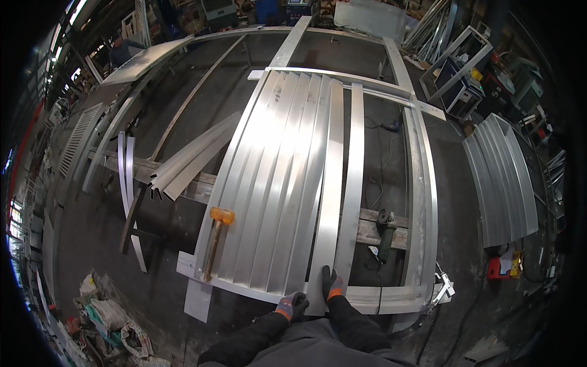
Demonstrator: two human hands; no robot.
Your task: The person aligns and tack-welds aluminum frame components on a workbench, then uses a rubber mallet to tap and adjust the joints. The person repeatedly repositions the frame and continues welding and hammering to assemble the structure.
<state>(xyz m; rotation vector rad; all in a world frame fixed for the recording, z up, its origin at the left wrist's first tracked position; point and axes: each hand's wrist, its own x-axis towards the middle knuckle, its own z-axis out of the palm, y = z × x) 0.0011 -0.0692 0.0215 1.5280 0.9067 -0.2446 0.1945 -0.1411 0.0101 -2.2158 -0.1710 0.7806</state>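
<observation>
A loose metal slat (329,202) runs lengthwise inside a rectangular metal frame (431,202), beside overlapping silvery slats (263,177) that cover the frame's left part. Both my hands wear dark gloves with orange cuffs. At the loose slat's near end, my left hand (292,306) has its fingers curled against the left edge, just over the frame's near rail. My right hand (332,285) is closed on the same slat from the right, a little farther up. Another narrow metal strip (353,177) lies to its right. A mallet (219,235) with an orange head rests on the left slats.
An angle grinder (385,235) lies on a wooden crosspiece within the frame, its cord trailing nearby. Metal profiles (192,159) are piled at the left. Stacked slats (502,177) stand at the right, near a red-and-yellow box (505,265). Sacks (113,321) sit at the lower left.
</observation>
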